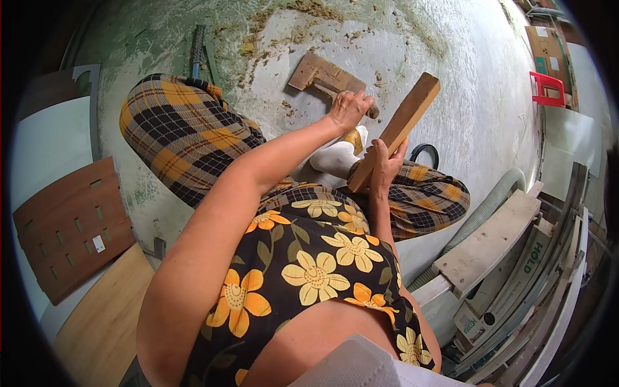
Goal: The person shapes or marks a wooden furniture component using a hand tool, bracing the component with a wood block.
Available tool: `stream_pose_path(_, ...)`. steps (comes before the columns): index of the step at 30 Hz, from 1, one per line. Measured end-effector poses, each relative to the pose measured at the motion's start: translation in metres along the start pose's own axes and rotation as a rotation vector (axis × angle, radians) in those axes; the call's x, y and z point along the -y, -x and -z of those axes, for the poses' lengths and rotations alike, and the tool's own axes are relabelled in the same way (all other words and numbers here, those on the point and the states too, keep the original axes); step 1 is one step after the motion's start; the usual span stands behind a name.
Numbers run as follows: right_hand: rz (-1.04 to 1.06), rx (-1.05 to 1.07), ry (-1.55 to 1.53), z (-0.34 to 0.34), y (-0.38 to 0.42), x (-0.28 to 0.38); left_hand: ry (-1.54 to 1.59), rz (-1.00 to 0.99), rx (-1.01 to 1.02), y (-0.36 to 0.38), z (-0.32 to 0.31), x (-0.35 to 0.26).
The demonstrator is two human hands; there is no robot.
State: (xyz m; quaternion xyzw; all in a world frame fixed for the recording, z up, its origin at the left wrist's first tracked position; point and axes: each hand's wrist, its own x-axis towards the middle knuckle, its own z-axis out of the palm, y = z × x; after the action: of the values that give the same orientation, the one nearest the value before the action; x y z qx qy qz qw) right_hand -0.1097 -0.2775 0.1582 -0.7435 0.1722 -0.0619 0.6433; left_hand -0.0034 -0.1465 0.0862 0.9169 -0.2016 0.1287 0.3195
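Note:
My left hand [351, 109] is closed around the handle of a flat, rust-brown tool with a broad, roughly rectangular head [322, 72]. The handle's end pokes out past my fingers, and the head lies close over the floor. A long squared wooden block [401, 124] slants up and to the right in my right hand [385, 164], thumb on the near face and fingers behind. Below my hands, between the crossed legs, shows a foot in a white sock [335, 161]. Brown crumbs [380, 80] lie around the tool.
A blue-handled tool [197, 55] rests beyond the left knee. Slotted brown board [71, 229] and a pale wooden sheet [103, 309] are at left. Planks and long strips [496, 238] with a ribbed hose [496, 200] crowd the right. A red stool [547, 90] stands farther back.

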Motion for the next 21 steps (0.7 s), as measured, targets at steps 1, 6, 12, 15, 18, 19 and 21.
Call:
stream_pose_path(1, 0.010, 0.002, -0.004, 0.001, -0.001, 0.001, 0.017, 0.005, -0.010, -0.001, 0.001, 0.000)
stream_pose_path(6, 0.027, 0.007, 0.008, 0.000, -0.002, 0.003, 0.059, 0.001, -0.011, -0.004, 0.005, 0.003)
stream_pose_path(12, 0.037, 0.011, 0.025, 0.001, -0.003, 0.003, 0.103, 0.025, -0.005, -0.011, 0.010, 0.002)
stream_pose_path(15, 0.039, 0.009, 0.034, 0.001, -0.004, 0.002, 0.113, 0.040, 0.006, -0.015, 0.012, 0.001)
stream_pose_path(18, 0.044, 0.013, 0.036, 0.002, -0.005, 0.000, 0.132, 0.053, -0.014, -0.017, 0.015, 0.001)
stream_pose_path(19, 0.036, 0.018, 0.035, 0.001, -0.005, 0.003, 0.127, 0.057, -0.016, -0.018, 0.015, 0.002)
stream_pose_path(21, 0.032, 0.023, 0.030, 0.002, -0.005, 0.003, 0.117, 0.062, -0.020, -0.021, 0.015, 0.005)
